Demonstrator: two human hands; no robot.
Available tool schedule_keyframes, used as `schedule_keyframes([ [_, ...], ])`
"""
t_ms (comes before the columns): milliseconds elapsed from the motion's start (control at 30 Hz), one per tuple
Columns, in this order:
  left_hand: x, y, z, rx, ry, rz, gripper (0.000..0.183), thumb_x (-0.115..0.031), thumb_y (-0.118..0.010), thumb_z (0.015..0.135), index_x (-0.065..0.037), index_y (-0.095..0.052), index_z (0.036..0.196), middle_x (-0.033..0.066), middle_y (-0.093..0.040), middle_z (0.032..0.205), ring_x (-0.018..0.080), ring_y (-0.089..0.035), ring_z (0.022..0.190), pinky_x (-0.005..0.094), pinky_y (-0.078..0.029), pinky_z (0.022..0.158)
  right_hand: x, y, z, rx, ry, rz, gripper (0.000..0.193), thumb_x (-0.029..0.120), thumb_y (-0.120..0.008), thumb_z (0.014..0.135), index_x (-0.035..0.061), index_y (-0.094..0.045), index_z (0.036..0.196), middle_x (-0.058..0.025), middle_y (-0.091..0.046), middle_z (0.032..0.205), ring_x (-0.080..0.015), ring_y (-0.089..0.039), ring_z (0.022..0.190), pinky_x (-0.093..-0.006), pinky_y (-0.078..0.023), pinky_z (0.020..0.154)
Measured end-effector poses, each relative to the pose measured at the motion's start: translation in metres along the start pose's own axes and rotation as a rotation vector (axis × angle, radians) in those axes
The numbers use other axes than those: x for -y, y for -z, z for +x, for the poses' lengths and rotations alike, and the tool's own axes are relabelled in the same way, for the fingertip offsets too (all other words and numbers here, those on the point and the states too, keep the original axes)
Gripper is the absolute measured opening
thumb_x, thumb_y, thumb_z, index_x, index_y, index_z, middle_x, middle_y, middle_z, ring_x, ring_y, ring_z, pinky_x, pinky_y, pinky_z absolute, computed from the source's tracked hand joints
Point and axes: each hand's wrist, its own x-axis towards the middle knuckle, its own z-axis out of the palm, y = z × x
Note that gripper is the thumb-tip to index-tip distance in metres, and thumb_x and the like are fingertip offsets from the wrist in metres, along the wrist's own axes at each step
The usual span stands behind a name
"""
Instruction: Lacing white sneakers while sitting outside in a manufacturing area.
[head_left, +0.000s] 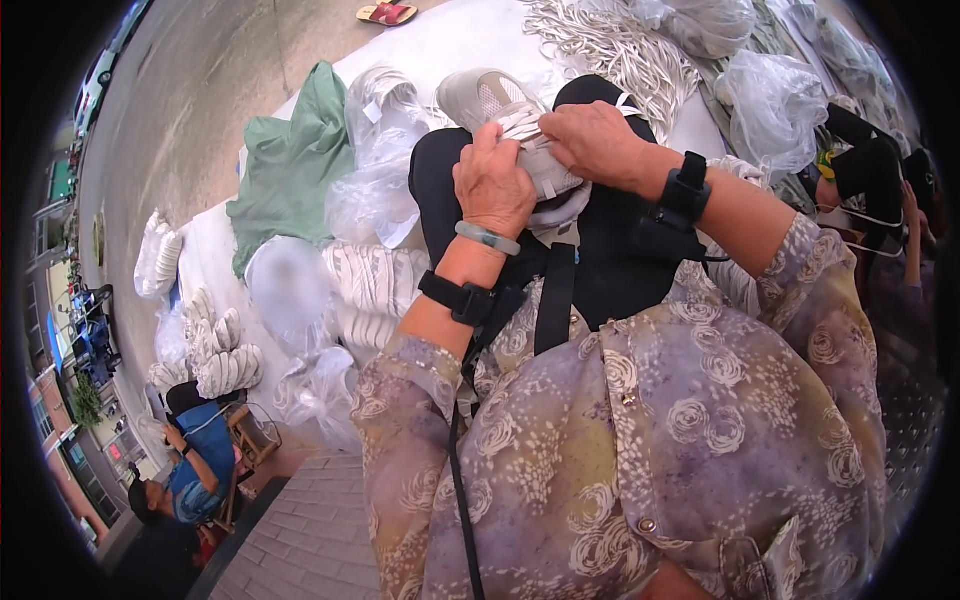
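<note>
- Far L: co-worker seated, pale bundles nearby, then green cloth.
- L hand: curled against L side of shoe, fingertips partly hidden, can't tell if pinching lace.
- On lap btwn knees, toe pointing away: pale shoe. Prob light, upper soft & floppy, sole stiffer, not fragile, little slip. Best held at midfoot by sole edge, w/ laces taken close to eyelets.
- R hand: fingers bunched over R side, apparently pinching laces.
- Far R: plastic bag, crumpled, clear.
</note>
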Motion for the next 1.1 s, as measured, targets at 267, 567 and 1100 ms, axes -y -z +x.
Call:
schedule_keyframes([
  [267,0.0,-0.001,-0.005,-0.099,-0.042,-0.05,0.018,-0.001,-0.051,0.067,-0.001,-0.059,0.084,0.0159,-0.055,0.103,0.0336,-0.054,0.09,0.0389,-0.044,0.08,0.006,-0.013,0.002,-0.098,0.088,0.039,0.01,0.015,-0.056,0.075,0.0091,-0.059,0.082,-0.0098,-0.06,0.079,-0.0273,-0.06,0.078,-0.0387,-0.04,0.066],
  [567,0.004,-0.001,-0.005,-0.14,-0.061,-0.076,0.015,-0.006,-0.06,0.07,-0.004,-0.063,0.084,0.0154,-0.056,0.103,0.0327,-0.055,0.091,0.0381,-0.044,0.079,0.013,-0.028,0.009,-0.054,-0.008,0.168,0.009,0.015,-0.056,0.074,0.0084,-0.061,0.078,-0.0094,-0.061,0.08,-0.0283,-0.06,0.079,-0.0405,-0.042,0.063],
  [1100,0.01,-0.012,0.007,-0.014,-0.086,-0.091,0.009,-0.003,-0.056,0.071,-0.003,-0.051,0.078,0.0207,-0.048,0.116,0.0382,-0.047,0.103,0.0422,-0.037,0.09,-0.052,0.038,-0.027,0.022,0.194,0.374,0.01,0.007,-0.051,0.068,0.009,-0.057,0.076,-0.0087,-0.055,0.069,-0.0291,-0.056,0.071,-0.0386,-0.042,0.063],
])
